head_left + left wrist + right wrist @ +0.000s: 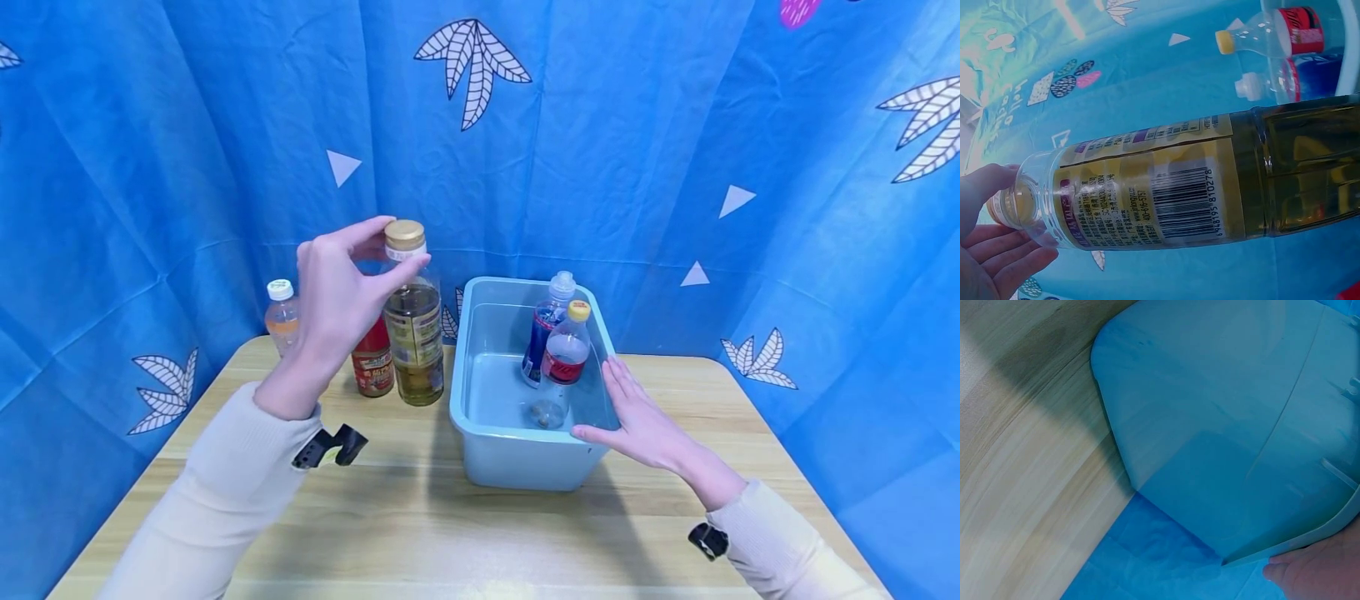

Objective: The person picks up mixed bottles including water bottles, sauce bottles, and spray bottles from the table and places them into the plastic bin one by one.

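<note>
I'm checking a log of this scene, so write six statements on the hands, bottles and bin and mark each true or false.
1. The left hand pinches the gold-capped bottle near its top. True.
2. The right hand touches the light-blue plastic bin. True.
3. The gold-capped bottle is inside the bin. False: it is outside, left of it in the head view.
4. Only one bottle is in the bin. False: the yellow-capped, red-labelled bottle and the blue bottle are.
5. A barcode shows on the gold-capped bottle. True.
6. The white-capped bottle is right of the bin. False: it is left.
</note>
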`<control>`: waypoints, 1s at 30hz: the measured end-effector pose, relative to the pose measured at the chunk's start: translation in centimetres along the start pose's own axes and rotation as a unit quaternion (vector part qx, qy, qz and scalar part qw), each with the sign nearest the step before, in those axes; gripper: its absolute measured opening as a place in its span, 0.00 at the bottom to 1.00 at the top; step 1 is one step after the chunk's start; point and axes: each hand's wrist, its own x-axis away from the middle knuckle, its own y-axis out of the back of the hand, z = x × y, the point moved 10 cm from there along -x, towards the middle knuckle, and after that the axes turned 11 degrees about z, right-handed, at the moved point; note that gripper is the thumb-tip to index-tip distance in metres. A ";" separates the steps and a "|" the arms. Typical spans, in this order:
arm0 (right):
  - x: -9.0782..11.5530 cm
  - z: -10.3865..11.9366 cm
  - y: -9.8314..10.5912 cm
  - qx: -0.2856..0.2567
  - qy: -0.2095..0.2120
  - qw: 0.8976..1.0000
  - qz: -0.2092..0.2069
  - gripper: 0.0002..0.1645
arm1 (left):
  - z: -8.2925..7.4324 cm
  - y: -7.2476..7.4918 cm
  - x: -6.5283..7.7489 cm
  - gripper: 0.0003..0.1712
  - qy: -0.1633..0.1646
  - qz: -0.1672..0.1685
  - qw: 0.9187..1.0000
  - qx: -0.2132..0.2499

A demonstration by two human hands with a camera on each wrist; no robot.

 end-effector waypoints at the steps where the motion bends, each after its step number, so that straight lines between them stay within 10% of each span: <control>1: 0.0 0.0 0.0 0.000 0.000 1.000 0.000 0.63 | -0.2 0.0 -0.1 0.26 -0.002 -0.001 1.000 0.002; 30: 0.0 0.0 0.1 0.010 -0.001 1.000 -0.002 0.63 | -2.9 -4.7 -1.8 0.26 -0.029 0.011 0.997 0.073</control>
